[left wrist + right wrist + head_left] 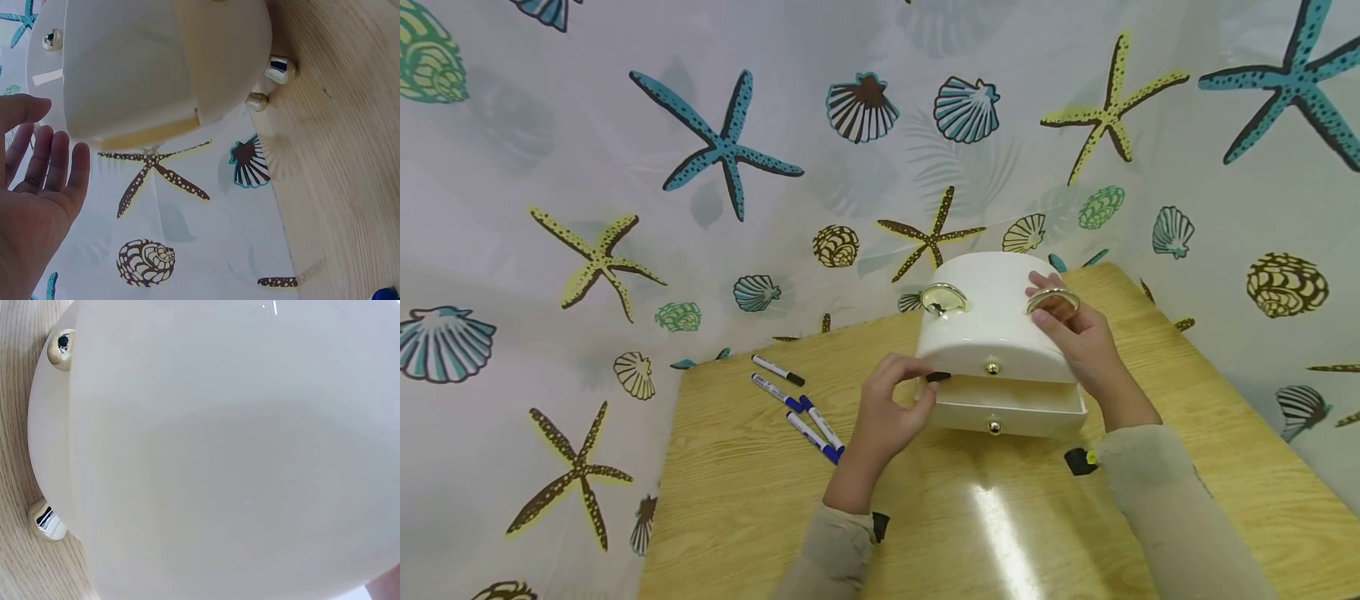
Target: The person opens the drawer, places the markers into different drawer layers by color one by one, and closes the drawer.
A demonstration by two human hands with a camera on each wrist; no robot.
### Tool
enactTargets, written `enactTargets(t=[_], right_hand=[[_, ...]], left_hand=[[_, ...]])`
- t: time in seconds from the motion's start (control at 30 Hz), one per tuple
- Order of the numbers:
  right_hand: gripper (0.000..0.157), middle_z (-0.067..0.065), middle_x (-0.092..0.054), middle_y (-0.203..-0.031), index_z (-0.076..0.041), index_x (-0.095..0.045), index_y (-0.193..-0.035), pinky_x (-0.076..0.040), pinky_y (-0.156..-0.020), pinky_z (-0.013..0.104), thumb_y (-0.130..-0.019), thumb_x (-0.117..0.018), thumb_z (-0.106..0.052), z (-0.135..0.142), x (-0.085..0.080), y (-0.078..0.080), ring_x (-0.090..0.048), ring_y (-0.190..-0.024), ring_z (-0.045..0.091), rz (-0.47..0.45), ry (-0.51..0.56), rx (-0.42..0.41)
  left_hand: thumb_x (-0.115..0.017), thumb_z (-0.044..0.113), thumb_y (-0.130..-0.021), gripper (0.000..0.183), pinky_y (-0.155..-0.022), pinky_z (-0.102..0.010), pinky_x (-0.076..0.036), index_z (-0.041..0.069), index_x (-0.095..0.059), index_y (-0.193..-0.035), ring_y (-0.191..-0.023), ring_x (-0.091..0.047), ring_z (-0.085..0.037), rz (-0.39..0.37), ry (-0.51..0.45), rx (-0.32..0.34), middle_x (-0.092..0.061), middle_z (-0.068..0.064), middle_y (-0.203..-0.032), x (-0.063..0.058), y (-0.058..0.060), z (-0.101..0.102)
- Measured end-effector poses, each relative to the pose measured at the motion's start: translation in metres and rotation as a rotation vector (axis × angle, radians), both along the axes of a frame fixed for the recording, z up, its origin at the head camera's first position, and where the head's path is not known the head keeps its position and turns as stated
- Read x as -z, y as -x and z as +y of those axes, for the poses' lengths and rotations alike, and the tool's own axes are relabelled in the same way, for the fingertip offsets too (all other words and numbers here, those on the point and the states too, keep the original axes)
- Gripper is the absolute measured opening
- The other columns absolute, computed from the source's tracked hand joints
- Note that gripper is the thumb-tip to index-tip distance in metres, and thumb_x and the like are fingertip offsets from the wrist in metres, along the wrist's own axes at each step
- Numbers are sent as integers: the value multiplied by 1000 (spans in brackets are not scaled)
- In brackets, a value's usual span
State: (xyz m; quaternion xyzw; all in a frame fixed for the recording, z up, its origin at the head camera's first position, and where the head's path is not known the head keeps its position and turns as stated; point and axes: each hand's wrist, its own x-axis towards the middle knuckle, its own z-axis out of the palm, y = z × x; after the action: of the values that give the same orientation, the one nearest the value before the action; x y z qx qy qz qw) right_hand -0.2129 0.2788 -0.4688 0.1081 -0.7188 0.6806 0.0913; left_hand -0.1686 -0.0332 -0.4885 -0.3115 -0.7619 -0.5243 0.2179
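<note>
While its drawer [1037, 422] gapes, the rounded box [992, 304] gleams

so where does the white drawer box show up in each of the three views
Head: the white drawer box is right of centre.
Left wrist: upper left, cut off by the top edge.
Right wrist: fills most of the picture.
Shared landmark: the wood tabletop, visible in all three.

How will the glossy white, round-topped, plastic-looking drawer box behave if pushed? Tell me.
The box is probably stiff, since it shows no sag. Being shiny, it may feel slippery. Its white lower drawer stands open, so that could slide if the box is jolted.
</note>
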Motion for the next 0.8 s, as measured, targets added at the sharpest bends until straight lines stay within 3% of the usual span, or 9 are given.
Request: enactTargets(t=[0.37, 0.5, 0.7, 0.8], right_hand=[[14, -2, -50, -164, -7, -72, -116, 1, -137, 39, -107, -64, -14, 0, -1, 0, -14, -166, 13, 10, 26, -8], [15, -3, -50, -165, -7, -73, -117, 1, -137, 40, -107, -64, -15, 0, -2, 0, -14, -166, 13, 7, 22, -6], [17, -4, -51, -164, -7, -73, -120, 1, -137, 42, -107, -64, -15, 0, -1, 0, -14, -166, 13, 3, 21, -3], [18, -4, -51, -164, -6, -73, -121, 1, -137, 42, -107, -64, -15, 1, 0, 0, -14, -166, 13, 3, 25, -6]], left_hand=[[-78, 1, -93, 18, -87, -43, -61, 5, -73, -110, -95, -69, -30, -67, 42, -100, -72, -10, -107, 5, 6, -16], [-77, 5, -94, 18, -87, -46, -61, 6, -73, -111, -96, -70, -34, -112, 50, -122, -72, -11, -110, 9, 8, -23], [-79, 9, -94, 23, -85, -48, -63, 13, -72, -115, -96, -69, -28, -204, 62, -190, -71, -8, -114, 16, 11, -35], [-79, 9, -94, 25, -86, -51, -63, 13, -72, -118, -98, -68, -33, -257, 47, -226, -68, -9, -115, 20, 15, -43]])
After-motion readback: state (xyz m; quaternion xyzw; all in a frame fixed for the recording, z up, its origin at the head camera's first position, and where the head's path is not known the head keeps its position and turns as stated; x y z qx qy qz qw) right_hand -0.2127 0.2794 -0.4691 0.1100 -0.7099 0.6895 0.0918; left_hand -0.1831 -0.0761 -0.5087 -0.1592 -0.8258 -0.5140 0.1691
